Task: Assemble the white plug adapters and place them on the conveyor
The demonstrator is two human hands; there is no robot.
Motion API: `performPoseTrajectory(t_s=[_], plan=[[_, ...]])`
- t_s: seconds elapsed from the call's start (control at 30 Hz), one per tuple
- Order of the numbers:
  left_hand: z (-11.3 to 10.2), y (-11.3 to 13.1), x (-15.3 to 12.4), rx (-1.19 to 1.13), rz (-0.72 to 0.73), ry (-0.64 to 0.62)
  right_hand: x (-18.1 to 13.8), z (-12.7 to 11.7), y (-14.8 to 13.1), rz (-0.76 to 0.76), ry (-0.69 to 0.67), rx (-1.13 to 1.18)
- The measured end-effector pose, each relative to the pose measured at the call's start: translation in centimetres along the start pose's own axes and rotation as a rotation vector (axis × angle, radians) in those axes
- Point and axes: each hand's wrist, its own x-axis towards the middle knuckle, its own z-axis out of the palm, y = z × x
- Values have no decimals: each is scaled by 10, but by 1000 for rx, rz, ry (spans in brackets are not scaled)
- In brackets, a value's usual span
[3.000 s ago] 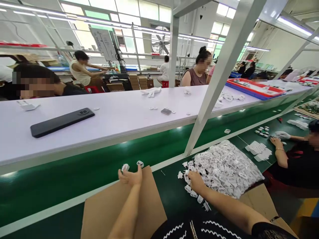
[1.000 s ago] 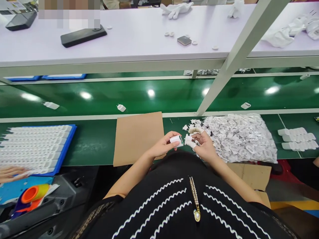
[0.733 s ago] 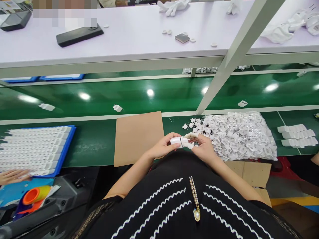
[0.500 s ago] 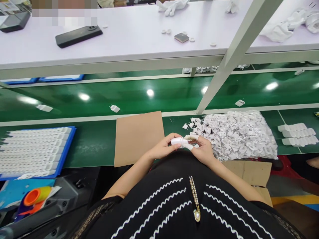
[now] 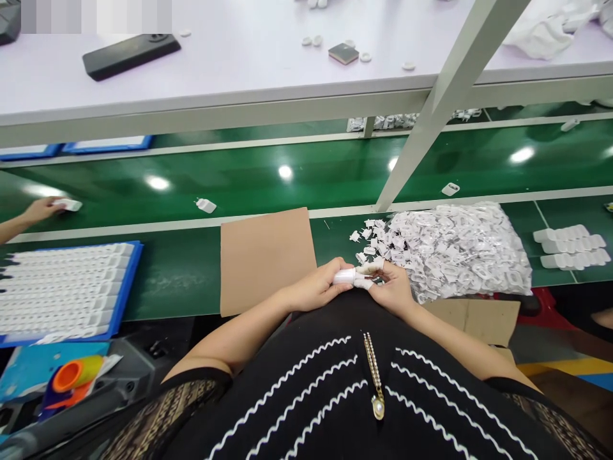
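Just in front of my body, my left hand point(image 5: 322, 285) is closed around a smooth white charger housing point(image 5: 343, 276). My right hand point(image 5: 390, 287), with white covers on its thumb and fingertip, pinches a small white plug piece point(image 5: 360, 277) at the housing's right end. The two parts touch; whether they are fully joined is hidden by my fingers. Beside my right hand, loose white plug pieces point(image 5: 368, 233) spill from a clear plastic bag point(image 5: 467, 255) full of them.
A cardboard sheet point(image 5: 265, 262) lies left of my hands. Farther left, a blue tray point(image 5: 125, 291) holds rows of white housings. White chargers point(image 5: 207, 205) lie on the green belt point(image 5: 249, 182), where a co-worker's hand point(image 5: 43, 209) grips one. A slanted metal post point(image 5: 416, 131) rises beyond the bag.
A co-worker's hand has come in from the left and taken hold of a charger. Chargers on the belt have shifted left. My hands still hold the parts, with the left fingers farther round the housing.
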Motion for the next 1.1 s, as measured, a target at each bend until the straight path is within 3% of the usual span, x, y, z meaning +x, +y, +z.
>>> performPoseTrajectory(t_s=[0.27,0.53,0.7,0.87,0.97,1.1], plan=[[7,-7,-11,-143,7,-38,-6,-2,-11,-159,-87,-24],[5,-3,-16,-94,76,-112,-15,-2,-19,-214,-105,-47],[0,3,-15,-96,69,-150,-16,1,-17,-110,-103,24],[10,-5,-17,-158,62,33,-14,6,-10,81,-96,124],[12,-3,-19,-114,81,103,-12,3,-14,-19,-145,-58],[3,9,-23,-73,91,56,-7,-9,-25,-228,-352,-428]])
